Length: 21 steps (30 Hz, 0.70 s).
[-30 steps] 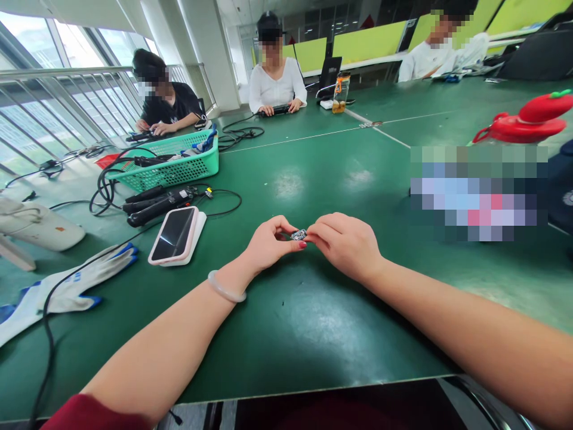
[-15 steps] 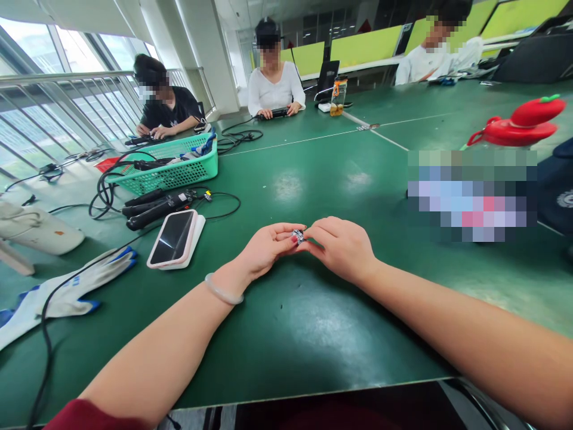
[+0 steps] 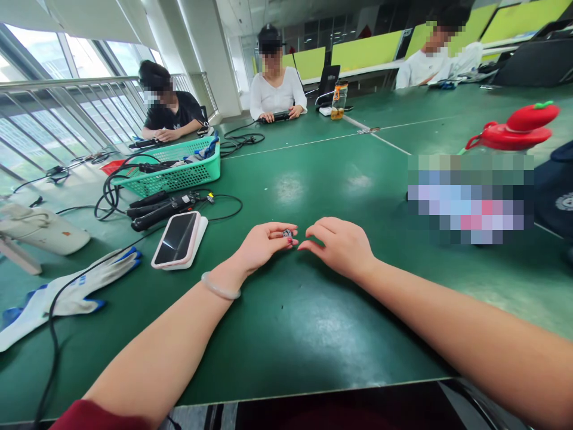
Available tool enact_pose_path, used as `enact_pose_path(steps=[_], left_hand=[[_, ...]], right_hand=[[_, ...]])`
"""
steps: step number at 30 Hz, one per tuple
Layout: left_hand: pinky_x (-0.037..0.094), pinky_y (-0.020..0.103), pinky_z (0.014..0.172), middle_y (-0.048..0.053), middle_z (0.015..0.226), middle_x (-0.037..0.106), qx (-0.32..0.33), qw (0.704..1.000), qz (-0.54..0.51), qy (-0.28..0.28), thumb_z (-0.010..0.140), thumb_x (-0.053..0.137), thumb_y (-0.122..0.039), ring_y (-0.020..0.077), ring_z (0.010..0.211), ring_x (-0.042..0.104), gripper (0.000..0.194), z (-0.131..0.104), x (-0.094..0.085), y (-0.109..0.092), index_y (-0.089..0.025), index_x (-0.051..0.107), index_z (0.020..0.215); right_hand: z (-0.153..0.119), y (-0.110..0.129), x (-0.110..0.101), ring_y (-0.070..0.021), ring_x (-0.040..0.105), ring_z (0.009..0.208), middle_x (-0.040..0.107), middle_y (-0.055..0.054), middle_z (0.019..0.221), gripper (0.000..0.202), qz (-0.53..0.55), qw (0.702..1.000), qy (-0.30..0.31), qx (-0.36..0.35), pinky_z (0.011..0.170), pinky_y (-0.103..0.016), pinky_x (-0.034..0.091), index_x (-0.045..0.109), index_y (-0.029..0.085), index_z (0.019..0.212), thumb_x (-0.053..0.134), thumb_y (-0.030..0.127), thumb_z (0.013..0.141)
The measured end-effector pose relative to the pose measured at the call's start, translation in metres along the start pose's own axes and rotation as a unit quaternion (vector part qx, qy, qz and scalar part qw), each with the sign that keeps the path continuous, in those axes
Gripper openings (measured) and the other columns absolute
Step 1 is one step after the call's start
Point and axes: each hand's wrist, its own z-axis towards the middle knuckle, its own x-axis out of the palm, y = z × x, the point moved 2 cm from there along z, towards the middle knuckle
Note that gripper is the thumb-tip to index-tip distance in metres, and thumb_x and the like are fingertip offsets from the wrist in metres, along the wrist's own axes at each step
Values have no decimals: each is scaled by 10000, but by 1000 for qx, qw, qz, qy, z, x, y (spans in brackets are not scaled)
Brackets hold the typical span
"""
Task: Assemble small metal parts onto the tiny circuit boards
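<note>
A small dark-and-silver object (image 3: 287, 233), too small to name for certain, is pinched between the thumb and fingers of my left hand (image 3: 264, 243). That hand wears a pale bangle (image 3: 220, 288) at the wrist. My right hand (image 3: 340, 242) is just to the right, its thumb and fingers curved and parted with nothing between them. A narrow gap separates the two hands. Both are over the green table (image 3: 286, 334), near its middle.
Left of my hands lie a phone (image 3: 178, 240), black handheld tools (image 3: 163, 210), a white-and-blue glove (image 3: 80, 286) and a cable. Behind stands a green basket (image 3: 174, 179). A red-lidded bottle (image 3: 510, 140) stands right. Several people sit across the table, with a drink bottle (image 3: 339, 101).
My right hand has let go of the small object, and its fingers have parted. My left hand has drawn slightly left with the object. The view has shifted a little.
</note>
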Motion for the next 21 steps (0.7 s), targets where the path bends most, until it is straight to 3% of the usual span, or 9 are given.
enact_pose_path(steps=[2,3,6,8,10,13,21], left_hand=[[502,353,868,108,995,705,36,987,145,-66,722,627,-155,192,863,671,371,2,-15,-2,-127,651,1092],[490,370,885,108,971,711,53,964,237,-105,747,598,-172,213,885,667,360,3,-23,-3,-135,655,1100],[422,417,960,128,1043,697,78,854,473,-202,783,517,-164,281,1007,624,343,2,-50,-8,-146,681,1084],[401,417,970,142,1093,680,53,813,530,-237,780,475,-134,301,1049,601,362,-2,-68,-9,-132,683,1076],[407,378,956,115,1075,688,21,812,510,-284,762,474,-128,279,1051,593,369,-9,-85,-9,-155,681,1066],[450,324,859,76,997,706,3,840,461,-286,760,498,-167,240,988,605,342,-20,-102,-9,-181,674,1053],[444,321,799,98,875,701,14,851,439,-289,747,566,-231,234,921,615,248,-24,-108,-7,-159,687,950]], right_hand=[[0,-5,0,-140,568,717,669,-24,783,313,11,999,13,40,634,-252,366,655,203,798,518,473,875],[0,-8,0,-138,574,724,670,-19,789,300,17,998,22,60,633,-250,370,656,208,804,529,471,869],[0,-15,0,-132,584,722,662,0,781,270,34,992,50,114,614,-246,375,656,218,806,571,473,841],[0,-19,0,-129,585,714,652,8,771,260,40,987,63,139,603,-246,374,656,222,803,592,472,827],[0,-22,-1,-132,587,712,645,8,768,253,44,984,72,160,596,-249,373,656,224,799,601,470,820],[0,-24,-1,-135,583,684,640,9,761,250,56,977,90,183,581,-253,372,654,225,783,604,468,816],[0,-26,-1,-131,561,627,636,-3,745,274,83,970,107,204,552,-261,365,656,224,761,558,466,844]])
